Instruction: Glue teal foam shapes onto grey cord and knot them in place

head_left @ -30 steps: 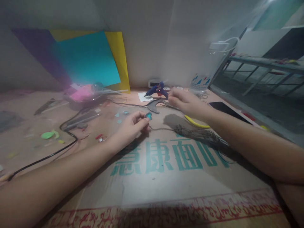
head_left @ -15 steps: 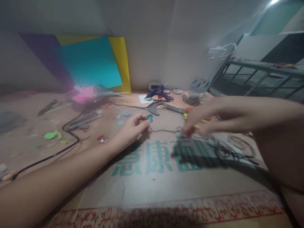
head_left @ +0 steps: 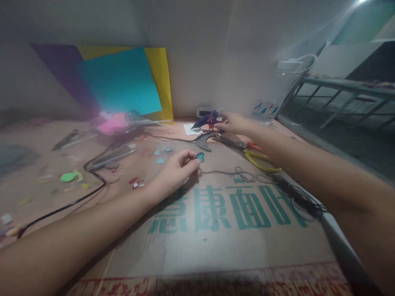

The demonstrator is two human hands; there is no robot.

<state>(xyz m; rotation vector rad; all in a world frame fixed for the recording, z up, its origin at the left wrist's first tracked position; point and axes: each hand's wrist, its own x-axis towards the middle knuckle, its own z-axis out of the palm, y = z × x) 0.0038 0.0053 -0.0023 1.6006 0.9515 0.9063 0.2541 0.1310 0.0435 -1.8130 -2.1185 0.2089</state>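
My left hand (head_left: 187, 164) pinches a small teal heart-shaped piece (head_left: 200, 157) with a dark rim between thumb and fingers, just above the cardboard. A thin dark cord (head_left: 219, 171) trails rightward from beside that hand into a loose tangle. At the back of the table, my right hand (head_left: 233, 123) has its fingers round the handle of a blue hot glue gun (head_left: 203, 121), whose small red light is lit. The nozzle points left over a white card (head_left: 189, 130). Part of the handle is hidden by my fingers.
Scissors with yellow and red handles (head_left: 262, 161) lie below my right forearm. Teal cut-outs (head_left: 160, 160) and a green piece (head_left: 68, 176) lie to the left, near a black cable (head_left: 70, 201). A clear plastic container (head_left: 265, 109) stands back right; coloured sheets (head_left: 123, 82) lean against the wall.
My right hand has moved from above the scissors back to the glue gun's handle and closed on it. My left hand keeps its hold on the teal heart.
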